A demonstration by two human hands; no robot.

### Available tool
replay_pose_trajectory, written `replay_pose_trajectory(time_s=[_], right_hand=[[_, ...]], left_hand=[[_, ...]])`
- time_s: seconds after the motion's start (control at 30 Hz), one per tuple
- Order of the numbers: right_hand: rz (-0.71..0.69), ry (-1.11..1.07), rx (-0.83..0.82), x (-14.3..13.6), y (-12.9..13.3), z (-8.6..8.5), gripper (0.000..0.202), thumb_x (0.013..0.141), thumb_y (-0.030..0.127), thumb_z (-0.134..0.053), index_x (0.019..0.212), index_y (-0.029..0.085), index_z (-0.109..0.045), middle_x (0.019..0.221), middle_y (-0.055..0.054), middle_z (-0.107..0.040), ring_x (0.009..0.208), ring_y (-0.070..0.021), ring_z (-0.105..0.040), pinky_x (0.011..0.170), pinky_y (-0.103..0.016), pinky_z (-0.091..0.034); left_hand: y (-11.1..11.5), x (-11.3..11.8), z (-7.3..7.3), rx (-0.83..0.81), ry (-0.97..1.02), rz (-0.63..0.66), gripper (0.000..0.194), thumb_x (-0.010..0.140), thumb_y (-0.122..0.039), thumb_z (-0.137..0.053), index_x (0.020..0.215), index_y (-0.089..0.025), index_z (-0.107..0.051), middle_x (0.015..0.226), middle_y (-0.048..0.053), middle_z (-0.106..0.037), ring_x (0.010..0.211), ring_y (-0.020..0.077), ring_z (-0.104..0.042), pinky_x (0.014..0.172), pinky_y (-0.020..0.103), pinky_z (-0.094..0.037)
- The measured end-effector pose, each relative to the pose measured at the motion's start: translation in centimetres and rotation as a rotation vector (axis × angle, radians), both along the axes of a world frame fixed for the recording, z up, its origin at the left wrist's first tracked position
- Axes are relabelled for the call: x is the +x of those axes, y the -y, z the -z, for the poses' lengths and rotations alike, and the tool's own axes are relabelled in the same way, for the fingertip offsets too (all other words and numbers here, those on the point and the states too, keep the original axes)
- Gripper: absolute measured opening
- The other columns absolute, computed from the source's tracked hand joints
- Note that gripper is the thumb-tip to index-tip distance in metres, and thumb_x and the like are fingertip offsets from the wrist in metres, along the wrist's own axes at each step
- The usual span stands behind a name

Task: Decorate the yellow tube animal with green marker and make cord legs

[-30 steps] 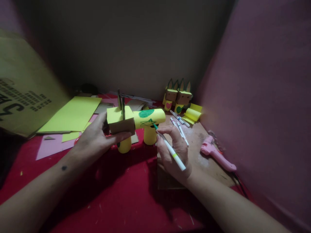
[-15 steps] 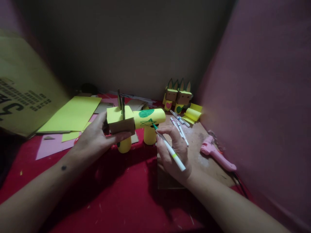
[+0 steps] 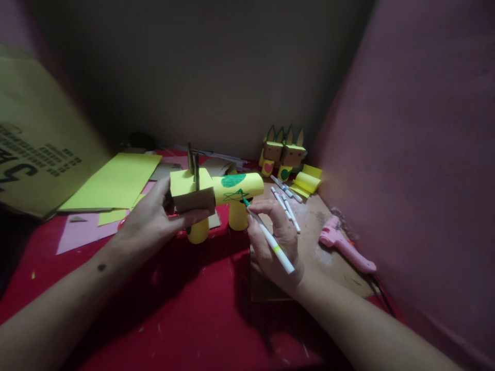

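Note:
My left hand [image 3: 152, 221] grips the brown cardboard head end of a yellow paper animal figure [image 3: 220, 190], which stands on yellow tube legs over the red table. Its body carries a filled green oval and an outlined green star. My right hand [image 3: 274, 239] holds a white marker with a green tip [image 3: 266, 234]. The tip touches the figure's body at the right edge of the star.
Two finished small figures [image 3: 284, 152] stand at the back by the wall, with folded yellow paper [image 3: 307, 182] beside them. Loose markers [image 3: 286, 198] lie on a cardboard mat. A pink glue gun [image 3: 346, 247] lies at right. Yellow sheets [image 3: 116, 180] and a cardboard box [image 3: 34, 144] lie at left.
The marker tip has shifted very slightly along the star outline. My left hand and the figure have stayed still.

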State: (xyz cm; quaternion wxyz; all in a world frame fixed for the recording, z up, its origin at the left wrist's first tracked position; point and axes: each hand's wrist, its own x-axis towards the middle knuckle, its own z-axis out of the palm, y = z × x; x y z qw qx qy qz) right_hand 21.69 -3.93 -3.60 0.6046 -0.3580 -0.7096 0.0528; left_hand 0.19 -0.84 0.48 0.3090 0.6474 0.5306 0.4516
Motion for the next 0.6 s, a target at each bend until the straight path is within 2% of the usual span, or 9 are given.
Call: replay_pose_trajectory(time_s=[0.2, 0.37, 0.6], right_hand=[[0.022, -0.024, -0.011, 0.16, -0.25, 0.18, 0.018, 0.092, 0.015, -0.056, 0.105, 0.027, -0.058, 0.093, -0.002, -0.065, 0.088, -0.0198, -0.064, 0.08, -0.041, -0.054], [0.003, -0.005, -0.004, 0.06, -0.14, 0.08, 0.017, 0.091, 0.014, -0.056, 0.104, 0.025, -0.059, 0.092, -0.003, -0.065, 0.087, -0.0194, -0.064, 0.08, -0.039, -0.054], [0.013, -0.014, -0.013, 0.08, -0.06, 0.21, 0.017, 0.091, 0.015, -0.056, 0.104, 0.026, -0.058, 0.093, -0.002, -0.065, 0.087, -0.0196, -0.064, 0.08, -0.04, -0.055]], left_hand=[[-0.19, -0.26, 0.4, -0.004, 0.007, 0.009, 0.066, 0.064, -0.043, -0.084, 0.121, -0.022, -0.057, 0.103, 0.006, -0.069, 0.091, 0.0267, -0.066, 0.072, 0.033, -0.051], [-0.23, -0.22, 0.33, 0.02, 0.025, 0.019, 0.061, 0.064, -0.043, -0.084, 0.114, -0.02, -0.058, 0.096, 0.004, -0.068, 0.085, 0.0236, -0.065, 0.068, 0.03, -0.05], [-0.08, -0.12, 0.11, -0.003, 0.013, 0.008, 0.064, 0.063, -0.044, -0.084, 0.116, -0.02, -0.057, 0.099, 0.005, -0.068, 0.087, 0.0243, -0.064, 0.069, 0.031, -0.05]])
